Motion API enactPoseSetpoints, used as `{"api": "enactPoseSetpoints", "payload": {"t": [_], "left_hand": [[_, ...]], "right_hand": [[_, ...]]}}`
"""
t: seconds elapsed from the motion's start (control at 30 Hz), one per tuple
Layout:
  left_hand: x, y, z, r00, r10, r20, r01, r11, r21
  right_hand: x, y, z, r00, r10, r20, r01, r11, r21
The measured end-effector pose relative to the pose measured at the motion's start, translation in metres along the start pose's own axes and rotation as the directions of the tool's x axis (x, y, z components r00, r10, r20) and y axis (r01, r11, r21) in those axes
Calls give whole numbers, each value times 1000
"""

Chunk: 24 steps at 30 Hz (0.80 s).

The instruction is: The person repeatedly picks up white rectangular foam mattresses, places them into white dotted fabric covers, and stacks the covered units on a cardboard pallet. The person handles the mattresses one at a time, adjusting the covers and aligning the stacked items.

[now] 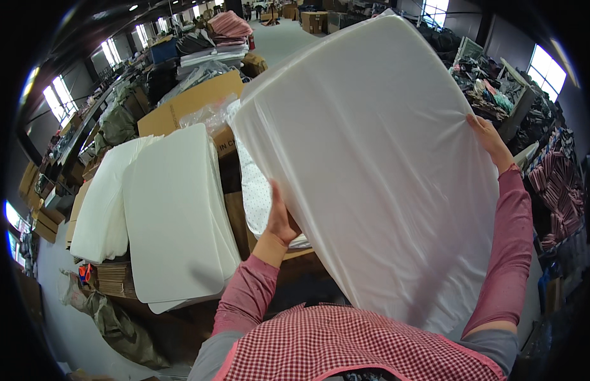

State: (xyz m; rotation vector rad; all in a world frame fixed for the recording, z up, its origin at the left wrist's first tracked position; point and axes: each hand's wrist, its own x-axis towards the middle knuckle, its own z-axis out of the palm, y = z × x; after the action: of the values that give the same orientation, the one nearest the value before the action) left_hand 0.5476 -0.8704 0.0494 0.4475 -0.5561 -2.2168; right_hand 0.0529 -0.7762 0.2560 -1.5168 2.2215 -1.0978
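Board (364, 159), one, white, in clear film (428, 279): held aslant over near edge of table (300, 254). Left hand (281, 219): clamped on board's left edge. Right hand (487, 140): clamped on right edge, film puckered. Sheets (171, 216), white, two stacks: toward table's left edge. Dotted sheet (253, 197): partly behind board.

Daylight comes in through bright windows (60, 100) far to the left of the big plastic bag (358, 146) and through another window (549, 73) to its right. They are so bright they look nearly plain white. The bag shines in thin streaks along its folds, and a soft gray shadow lies on its lower part. Left of the bag, a small shadow falls on the white sheets (171, 203). Behind it, a far brown box (314, 23) looks fuzzy. Straight lines bend far out from the bag, and the corners are black.
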Motion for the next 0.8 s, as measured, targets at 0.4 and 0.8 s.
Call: {"api": "enactPoseSetpoints", "payload": {"t": [0.4, 0.8], "left_hand": [[-44, -95, -12, 898, -424, -120, 421, 906, -50], [46, -52, -206, 951, 303, -67, 221, -510, 831]], "right_hand": [[13, 60, 42, 937, 301, 174, -240, 922, -304], [-92, 147, 39, 842, 538, -34, -538, 836, -111]]}}
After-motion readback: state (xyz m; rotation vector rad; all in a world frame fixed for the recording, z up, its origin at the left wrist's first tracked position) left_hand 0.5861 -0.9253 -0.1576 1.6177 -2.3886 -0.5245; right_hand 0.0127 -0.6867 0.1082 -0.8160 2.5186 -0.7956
